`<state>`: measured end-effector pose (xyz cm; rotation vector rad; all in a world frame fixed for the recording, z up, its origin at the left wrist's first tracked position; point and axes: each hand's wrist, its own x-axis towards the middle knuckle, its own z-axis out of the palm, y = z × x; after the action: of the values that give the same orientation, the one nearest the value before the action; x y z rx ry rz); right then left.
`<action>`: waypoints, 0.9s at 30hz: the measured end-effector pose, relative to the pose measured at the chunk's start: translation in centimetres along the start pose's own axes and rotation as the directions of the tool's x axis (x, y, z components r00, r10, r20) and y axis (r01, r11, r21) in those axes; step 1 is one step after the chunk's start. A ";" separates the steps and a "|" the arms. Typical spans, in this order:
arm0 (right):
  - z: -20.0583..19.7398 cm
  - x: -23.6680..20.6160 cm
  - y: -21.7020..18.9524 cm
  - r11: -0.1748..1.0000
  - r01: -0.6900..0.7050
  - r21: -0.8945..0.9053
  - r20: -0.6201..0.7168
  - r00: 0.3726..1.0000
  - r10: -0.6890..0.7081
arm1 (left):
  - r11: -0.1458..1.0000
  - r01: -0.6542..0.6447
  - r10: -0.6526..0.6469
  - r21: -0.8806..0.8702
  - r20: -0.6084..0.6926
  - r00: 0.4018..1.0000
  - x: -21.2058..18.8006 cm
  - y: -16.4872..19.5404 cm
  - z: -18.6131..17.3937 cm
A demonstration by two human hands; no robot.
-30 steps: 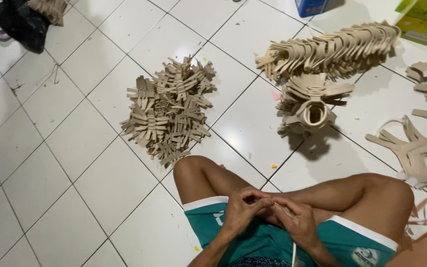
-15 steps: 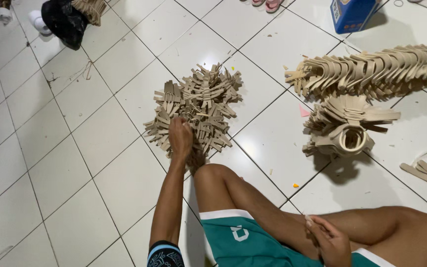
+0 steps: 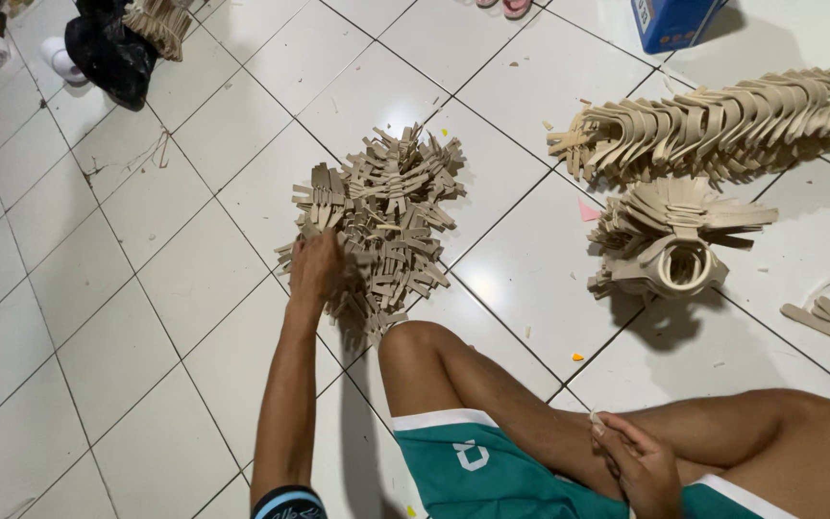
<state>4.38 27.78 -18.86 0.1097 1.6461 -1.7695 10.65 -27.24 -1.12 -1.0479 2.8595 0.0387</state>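
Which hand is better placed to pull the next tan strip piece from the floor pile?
Left. The left hand already rests on the pile of tan strip pieces, arm stretched out. The right hand sits back on the lap, apart from the pile.

We wear teal-green shorts point(image 3: 492, 471) edged with a white band and marked with a small white emblem — our arms and legs are bare. A dark cuff point(image 3: 285, 503) with pale lettering circles the left upper arm.
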 end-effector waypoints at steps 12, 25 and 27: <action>4.0 -2.5 -5.9 0.981 0.175 -0.081 0.115 0.980 -0.165 | 0.568 -0.276 0.008 -0.775 -0.331 0.944 -13.2 19.5 1.0; 9.5 -9.9 -17.1 0.267 0.818 -0.509 0.480 0.528 -0.701 | 0.556 -0.460 0.278 -0.692 -0.367 0.888 -19.0 27.6 -4.5; 9.9 -9.5 -16.7 0.202 0.866 -0.456 0.495 0.436 -0.752 | 0.554 -0.460 0.291 -0.694 -0.356 0.888 -19.2 27.6 -4.7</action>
<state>6.34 21.98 1.88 -1.5311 2.3056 -1.5677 7.07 5.92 5.24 -0.4391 3.2335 1.3802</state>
